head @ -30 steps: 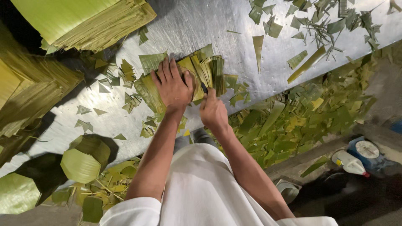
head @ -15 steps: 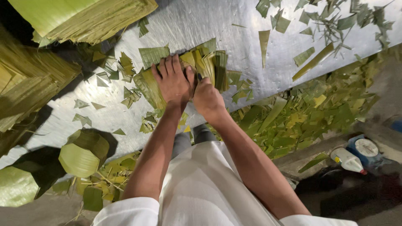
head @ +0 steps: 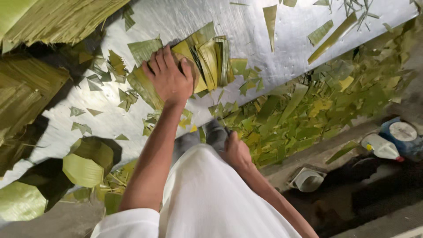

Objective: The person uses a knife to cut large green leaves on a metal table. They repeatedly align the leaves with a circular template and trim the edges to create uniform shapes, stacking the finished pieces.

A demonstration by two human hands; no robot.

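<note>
The silvery tabletop (head: 273, 26) runs slantwise across my view, strewn with small green leaf offcuts (head: 94, 81). Below its edge the floor is thick with a heap of leaf scraps (head: 308, 110), green and yellow. Big stacks of long leaves (head: 48, 20) lie at the upper left corner and along the left side, and rounded folded leaves (head: 81, 169) sit at the lower left. Off to the right on the dark floor stand a blue container with a pale lid (head: 402, 132), a white bottle (head: 381, 147) on its side and a small pale bowl (head: 307, 180).

The stack of cut leaf pieces (head: 211, 59) rests on the tabletop near its middle, fanned a little at the right end. My left hand (head: 169, 79) lies flat on the stack's left part, its fingers (head: 158, 61) spread and pressing down. My right hand (head: 235, 150) is well apart from the stack, down below the tabletop edge near my white shirt, its fingers curled shut around a thin dark handle (head: 227, 131); what tool that is I cannot tell
</note>
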